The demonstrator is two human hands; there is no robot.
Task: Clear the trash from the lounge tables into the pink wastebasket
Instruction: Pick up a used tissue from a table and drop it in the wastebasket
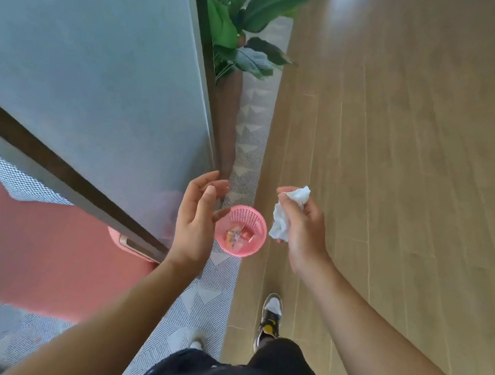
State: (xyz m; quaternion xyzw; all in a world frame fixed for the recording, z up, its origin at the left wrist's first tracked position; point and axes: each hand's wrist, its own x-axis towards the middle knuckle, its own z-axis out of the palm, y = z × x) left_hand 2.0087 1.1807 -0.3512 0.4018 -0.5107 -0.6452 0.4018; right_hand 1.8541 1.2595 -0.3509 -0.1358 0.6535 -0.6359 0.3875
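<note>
The pink wastebasket point(250, 218) stands on the patterned rug below me, between my two hands, with several small bits of trash at its bottom. My right hand point(303, 223) grips a crumpled white tissue point(286, 212), held just right of the basket's rim and above floor level. My left hand point(197, 215) hovers left of the basket with fingers relaxed and holds nothing.
A grey frosted partition point(100, 65) with a dark rail runs along the left. A potted plant point(247, 28) stands past it. A pink seat point(35, 250) lies at lower left. Wooden floor point(409, 174) fills the right side; my shoe point(270, 318) is on it.
</note>
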